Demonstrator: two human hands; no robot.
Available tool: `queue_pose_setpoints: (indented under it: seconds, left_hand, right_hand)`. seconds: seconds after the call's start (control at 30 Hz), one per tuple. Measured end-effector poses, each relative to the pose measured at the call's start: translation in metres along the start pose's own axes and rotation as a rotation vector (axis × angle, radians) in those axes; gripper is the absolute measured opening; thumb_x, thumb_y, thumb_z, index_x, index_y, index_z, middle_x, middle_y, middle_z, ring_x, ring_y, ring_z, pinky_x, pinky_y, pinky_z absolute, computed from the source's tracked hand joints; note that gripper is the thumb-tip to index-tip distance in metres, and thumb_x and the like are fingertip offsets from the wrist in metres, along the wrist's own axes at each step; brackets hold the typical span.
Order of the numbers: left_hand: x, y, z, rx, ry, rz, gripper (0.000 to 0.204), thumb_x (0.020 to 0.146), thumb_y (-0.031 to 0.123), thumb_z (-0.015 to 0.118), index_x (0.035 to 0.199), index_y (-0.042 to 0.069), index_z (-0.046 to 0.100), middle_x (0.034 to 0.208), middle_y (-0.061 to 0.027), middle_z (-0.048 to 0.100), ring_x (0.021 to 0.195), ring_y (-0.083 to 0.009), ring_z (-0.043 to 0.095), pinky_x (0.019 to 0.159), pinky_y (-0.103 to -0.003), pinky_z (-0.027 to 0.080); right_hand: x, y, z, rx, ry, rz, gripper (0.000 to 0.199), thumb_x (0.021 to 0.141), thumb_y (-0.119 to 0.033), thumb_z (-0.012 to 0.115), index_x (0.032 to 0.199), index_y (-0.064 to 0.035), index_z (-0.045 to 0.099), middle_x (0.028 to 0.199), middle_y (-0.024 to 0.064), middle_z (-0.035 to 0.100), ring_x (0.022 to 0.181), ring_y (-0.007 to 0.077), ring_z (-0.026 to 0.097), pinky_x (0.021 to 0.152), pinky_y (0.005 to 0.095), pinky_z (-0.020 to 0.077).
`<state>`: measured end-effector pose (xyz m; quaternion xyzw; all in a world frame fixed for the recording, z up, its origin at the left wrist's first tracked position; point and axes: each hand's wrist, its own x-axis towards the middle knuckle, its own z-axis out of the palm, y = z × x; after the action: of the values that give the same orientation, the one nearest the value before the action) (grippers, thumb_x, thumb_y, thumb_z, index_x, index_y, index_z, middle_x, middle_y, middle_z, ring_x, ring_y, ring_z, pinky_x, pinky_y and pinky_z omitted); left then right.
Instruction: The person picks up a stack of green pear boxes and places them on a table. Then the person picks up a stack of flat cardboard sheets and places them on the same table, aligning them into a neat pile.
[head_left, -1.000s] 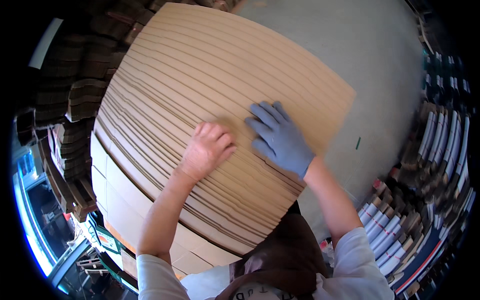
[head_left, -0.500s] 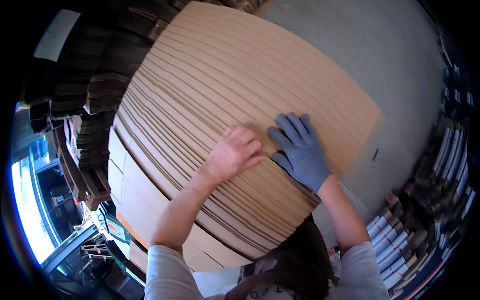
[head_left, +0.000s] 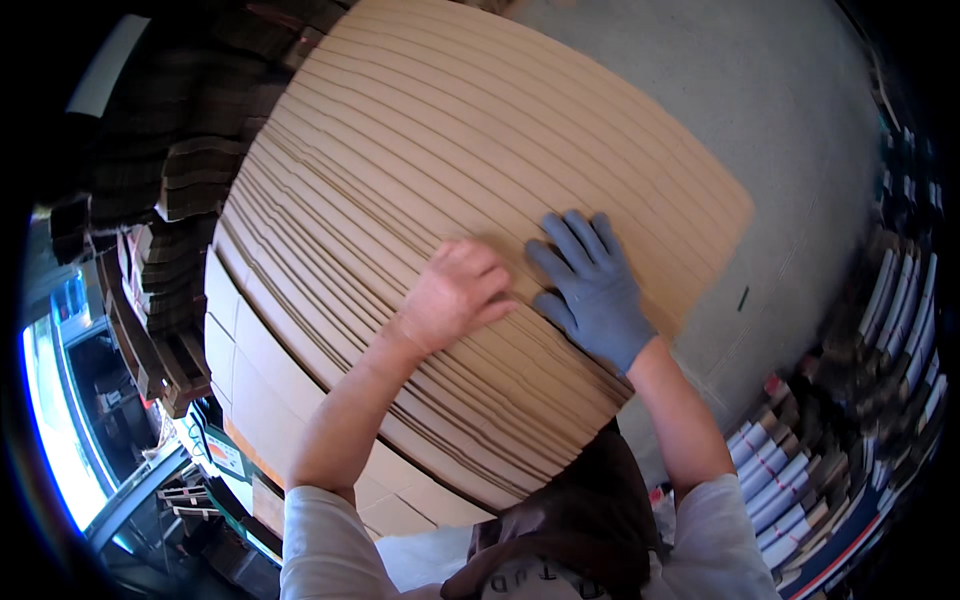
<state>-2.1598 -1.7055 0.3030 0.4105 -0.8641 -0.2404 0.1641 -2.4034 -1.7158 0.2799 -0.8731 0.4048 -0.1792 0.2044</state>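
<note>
A wide fan of overlapping brown cardboard sheets spreads beneath both hands, their edges staggered in narrow strips. My left hand, bare, rests on the middle of the fan with its fingers curled in and the thumb towards the right. What those fingers hold, if anything, is hidden. To its right, my right hand in a grey glove lies flat on the sheets, fingers spread. A dark gap shows along a sheet edge beside the gloved thumb.
Paler cardboard lies along the fan's left side. Dark stacks of cardboard stand at the far left, near a wooden pallet. Tied bundles of flat pieces stand at the lower right. Grey concrete floor shows beyond the fan.
The view has shifted slightly, so the sheets and both hands appear a little further left and up. The left fingers stay curled and the gloved hand stays flat.
</note>
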Motion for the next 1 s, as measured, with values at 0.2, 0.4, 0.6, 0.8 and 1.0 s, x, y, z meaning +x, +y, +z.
queue_pose_setpoints:
  seconds: [0.2,0.4,0.6,0.8,1.0]
  left_hand:
    - [-0.006,0.001,0.003,-0.014,0.028,-0.009,0.024,0.08,0.025,0.08,0.092,0.012,0.064,0.095,-0.0048,0.059,0.097,-0.0271,0.058,0.089,-0.041,0.046]
    - [-0.004,-0.003,-0.006,0.021,0.134,-0.038,0.019,0.082,0.019,0.078,0.092,0.011,0.065,0.099,-0.0047,0.061,0.1,-0.0273,0.058,0.09,-0.04,0.046]
    - [-0.027,-0.038,-0.027,0.109,0.246,-0.254,0.019,0.083,0.019,0.079,0.091,0.008,0.065,0.101,-0.0069,0.062,0.1,-0.0303,0.058,0.092,-0.042,0.046]
    - [-0.031,-0.042,-0.028,0.127,0.202,-0.212,0.02,0.084,0.021,0.079,0.09,0.008,0.064,0.099,-0.0075,0.061,0.1,-0.0303,0.057,0.093,-0.043,0.046]
    - [-0.026,-0.044,-0.026,0.151,0.205,-0.181,0.019,0.085,0.025,0.077,0.088,0.012,0.064,0.097,-0.0048,0.06,0.1,-0.0279,0.057,0.093,-0.041,0.045]
  right_hand:
    - [0.001,-0.007,-0.001,-0.024,-0.033,0.0,0.056,0.082,-0.03,0.076,0.13,-0.0084,0.06,0.143,0.0184,0.048,0.135,0.0399,0.042,0.116,0.0609,0.0283]
    - [0.021,-0.024,0.011,-0.101,0.014,0.101,0.06,0.08,-0.035,0.079,0.129,-0.0069,0.061,0.144,0.0191,0.047,0.138,0.04,0.04,0.113,0.068,0.0252]
    - [0.061,-0.03,0.023,-0.096,0.018,0.074,0.062,0.079,-0.04,0.079,0.129,-0.0086,0.061,0.144,0.0176,0.047,0.138,0.0384,0.039,0.11,0.0719,0.0231]
    - [0.069,-0.032,0.035,-0.114,0.058,0.064,0.062,0.078,-0.042,0.078,0.129,-0.0112,0.06,0.143,0.0145,0.047,0.137,0.0378,0.04,0.109,0.0735,0.022]
    - [0.066,-0.03,0.035,-0.154,0.048,0.077,0.063,0.079,-0.043,0.077,0.132,-0.0127,0.06,0.146,0.0136,0.045,0.139,0.037,0.038,0.11,0.0724,0.0205]
